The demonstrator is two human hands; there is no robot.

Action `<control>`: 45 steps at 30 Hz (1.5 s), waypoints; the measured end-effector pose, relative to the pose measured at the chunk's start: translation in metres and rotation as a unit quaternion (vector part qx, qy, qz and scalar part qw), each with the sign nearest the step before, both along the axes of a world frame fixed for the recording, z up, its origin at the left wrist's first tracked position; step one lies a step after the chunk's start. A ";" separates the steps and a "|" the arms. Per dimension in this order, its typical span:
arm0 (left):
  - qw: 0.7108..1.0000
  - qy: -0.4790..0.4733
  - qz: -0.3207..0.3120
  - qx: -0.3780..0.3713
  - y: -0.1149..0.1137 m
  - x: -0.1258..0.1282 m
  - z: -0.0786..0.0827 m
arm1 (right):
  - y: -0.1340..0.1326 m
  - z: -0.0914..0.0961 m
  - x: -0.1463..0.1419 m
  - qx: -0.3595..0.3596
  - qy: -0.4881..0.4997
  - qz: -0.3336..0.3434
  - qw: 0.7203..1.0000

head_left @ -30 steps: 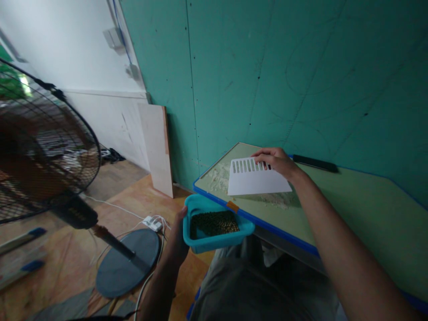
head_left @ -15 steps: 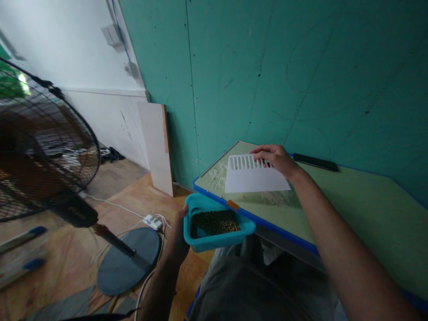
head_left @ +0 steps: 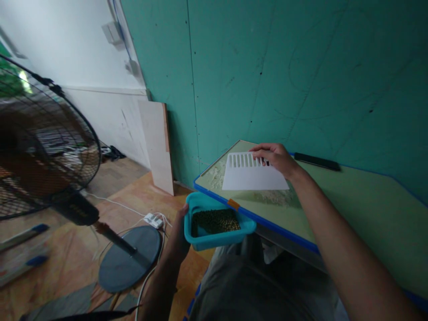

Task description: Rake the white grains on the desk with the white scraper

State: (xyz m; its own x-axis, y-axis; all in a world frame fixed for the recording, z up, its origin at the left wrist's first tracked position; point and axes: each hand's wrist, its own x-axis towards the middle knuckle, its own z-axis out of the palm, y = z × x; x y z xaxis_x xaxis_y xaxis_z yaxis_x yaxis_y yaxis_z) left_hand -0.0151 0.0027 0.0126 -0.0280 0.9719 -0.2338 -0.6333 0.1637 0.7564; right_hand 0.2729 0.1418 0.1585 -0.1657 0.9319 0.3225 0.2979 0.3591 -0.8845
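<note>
Green bench against a teal wall. Right hand grips the white scraper above pale powder; left hand grips the teal tray of beans below the edge. Powder remains unswept.

Left hand: low at centre, forearm rising from the lower edge, wrist bent, thumb up and over, palm and fingers wrapped in a closed grip. Right hand: arm stretched forward and leftward from the lower right, forearm bare, wrist nearly straight, knuckles up, fingers curled downward and pressed flat in a pinching hold. Hands well apart.
</note>
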 end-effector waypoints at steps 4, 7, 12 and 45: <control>1.000 0.005 -0.001 0.008 0.000 0.001 -0.001 | 0.002 0.005 0.010 0.001 0.007 -0.024 1.000; 1.000 0.013 -0.012 0.017 -0.001 0.004 -0.003 | 0.000 0.013 0.023 0.008 -0.006 -0.044 0.999; 0.999 0.007 -0.038 -0.014 -0.006 0.018 -0.001 | -0.011 0.019 0.059 0.021 -0.027 -0.104 0.994; 0.996 -0.037 -0.086 0.002 -0.010 0.027 -0.014 | -0.049 0.024 0.097 -0.078 -0.116 -0.121 0.983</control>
